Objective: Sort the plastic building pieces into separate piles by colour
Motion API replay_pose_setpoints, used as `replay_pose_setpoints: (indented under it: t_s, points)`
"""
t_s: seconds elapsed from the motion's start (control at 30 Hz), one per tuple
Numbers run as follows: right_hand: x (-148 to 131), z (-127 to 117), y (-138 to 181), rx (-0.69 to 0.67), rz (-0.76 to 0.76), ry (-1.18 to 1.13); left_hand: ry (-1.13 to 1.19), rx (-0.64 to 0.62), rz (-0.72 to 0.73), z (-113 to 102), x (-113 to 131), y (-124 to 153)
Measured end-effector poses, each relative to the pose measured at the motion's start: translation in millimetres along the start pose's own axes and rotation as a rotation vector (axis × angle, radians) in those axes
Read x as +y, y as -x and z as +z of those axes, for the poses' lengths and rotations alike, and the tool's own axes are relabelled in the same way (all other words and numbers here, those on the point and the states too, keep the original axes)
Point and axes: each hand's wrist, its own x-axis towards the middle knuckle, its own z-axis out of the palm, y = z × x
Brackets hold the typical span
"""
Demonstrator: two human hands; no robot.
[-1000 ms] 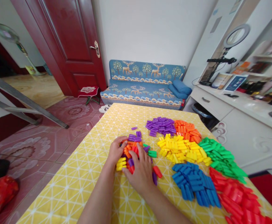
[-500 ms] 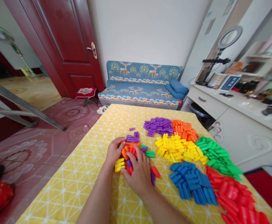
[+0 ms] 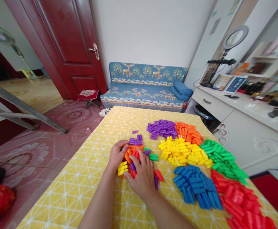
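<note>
A mixed pile of small plastic pieces, tube-like and in several colours point(image 3: 128, 158), lies on the yellow patterned tablecloth point(image 3: 86, 181). My left hand point(image 3: 117, 155) cups the pile's left side, its fingers reaching forward and partly hidden against the pieces. Over the right side of the pile rests my right hand point(image 3: 142, 175), fingers spread and pointing forward. Yellow pieces point(image 3: 122, 168) lie beside my left wrist, and purple pieces point(image 3: 135, 140) are just beyond the fingertips. A red piece point(image 3: 159, 175) and green pieces point(image 3: 153, 157) sit right of my right hand. No piece is visibly gripped.
Sorted heaps fill the table's right side: purple point(image 3: 162, 128), orange point(image 3: 188, 133), yellow point(image 3: 184, 152), green point(image 3: 222, 159), blue point(image 3: 197, 186) and red point(image 3: 242, 203). A blue sofa point(image 3: 141, 90) stands beyond the table, a white cabinet point(image 3: 260, 140) to the right.
</note>
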Motion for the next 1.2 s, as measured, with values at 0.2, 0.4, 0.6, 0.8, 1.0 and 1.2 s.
replay_pose_setpoints:
  t_s: [0.2, 0.4, 0.6, 0.8, 1.0, 1.2]
  points:
    - [-0.2, -0.7, -0.1, -0.002, -0.001, -0.008, -0.004, 0.004, -0.001, -0.1, -0.4, -0.4]
    - [0.3, -0.1, -0.1, -0.004, 0.000, -0.023, -0.008, 0.002, -0.001, 0.7, -1.3, -0.2]
    - [0.6, -0.7, -0.4, -0.009, -0.002, -0.037, -0.006, 0.002, -0.008, -0.1, 1.6, -0.4]
    - [0.6, -2.8, -0.7, -0.012, -0.010, -0.029, 0.000, 0.011, -0.015, 0.1, 1.4, -0.8]
    - [1.1, -1.1, -0.5, -0.007, -0.007, -0.023, -0.001, 0.012, 0.001, 0.6, -0.9, -0.5]
    - [1.2, -1.8, -0.4, -0.016, -0.005, -0.037, -0.007, 0.005, -0.002, -0.3, 0.2, -0.1]
